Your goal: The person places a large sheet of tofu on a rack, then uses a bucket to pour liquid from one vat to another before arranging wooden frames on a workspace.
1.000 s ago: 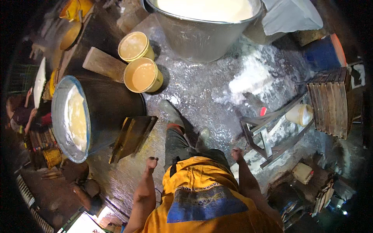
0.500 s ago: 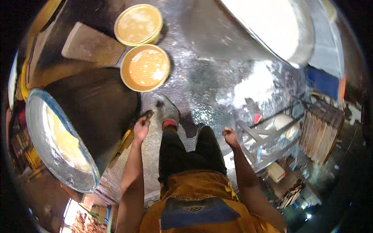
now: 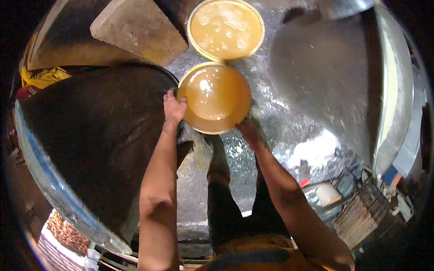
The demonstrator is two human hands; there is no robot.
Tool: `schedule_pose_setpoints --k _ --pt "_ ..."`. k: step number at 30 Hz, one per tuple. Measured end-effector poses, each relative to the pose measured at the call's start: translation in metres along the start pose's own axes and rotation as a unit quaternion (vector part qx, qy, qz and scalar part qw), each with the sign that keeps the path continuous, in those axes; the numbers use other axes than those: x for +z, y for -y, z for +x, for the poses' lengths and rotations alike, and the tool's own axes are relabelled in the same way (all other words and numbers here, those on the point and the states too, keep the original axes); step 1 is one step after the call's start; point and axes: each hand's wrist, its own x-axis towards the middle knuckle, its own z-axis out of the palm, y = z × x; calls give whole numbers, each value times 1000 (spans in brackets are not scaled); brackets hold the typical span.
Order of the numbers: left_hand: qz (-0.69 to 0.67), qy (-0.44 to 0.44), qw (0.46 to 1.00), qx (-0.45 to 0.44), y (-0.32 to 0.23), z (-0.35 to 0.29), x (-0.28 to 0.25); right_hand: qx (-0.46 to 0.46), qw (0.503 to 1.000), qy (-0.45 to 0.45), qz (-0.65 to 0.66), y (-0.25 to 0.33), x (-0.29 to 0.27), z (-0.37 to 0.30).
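Near bucket (image 3: 211,130): holds amber liquid (image 3: 224,92), between your hands
Left hand (image 3: 174,108): clamped on its rim
Right hand (image 3: 249,132): clamped likewise
Far bucket (image 3: 202,51): just beyond your hands

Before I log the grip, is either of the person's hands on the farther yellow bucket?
No: the left hand and right hand are both on the nearer yellow bucket, apart from the farther bucket.

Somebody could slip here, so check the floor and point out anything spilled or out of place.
A white patch lies spread on the wet-looking floor, to the right of the right hand. It looks spilled, lying loose with ragged edges instead of being contained.
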Motion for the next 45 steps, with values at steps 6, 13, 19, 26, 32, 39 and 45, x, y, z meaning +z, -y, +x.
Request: schedule_pose_setpoints --k 6,13,19,26,32,39,45 --pt "20 95 994 -47 35 65 21 267 863 -30 427 -6 43 32" --pt "19 86 991 -97 19 78 35 206 851 -55 480 -23 42 40" --pt "20 86 994 -60 14 63 49 180 842 -93 499 -62 22 43" --pt "-182 -53 962 -198 144 -50 145 145 946 -3 291 -48 -61 89" --pt "-439 0 870 -222 64 -91 179 92 965 46 242 -61 -158 95" --pt "-423 -46 882 -201 36 -225 101 198 955 46 216 13 -167 -45" --pt "-479 -91 858 -162 -2 -324 10 187 932 77 301 149 -176 -145"
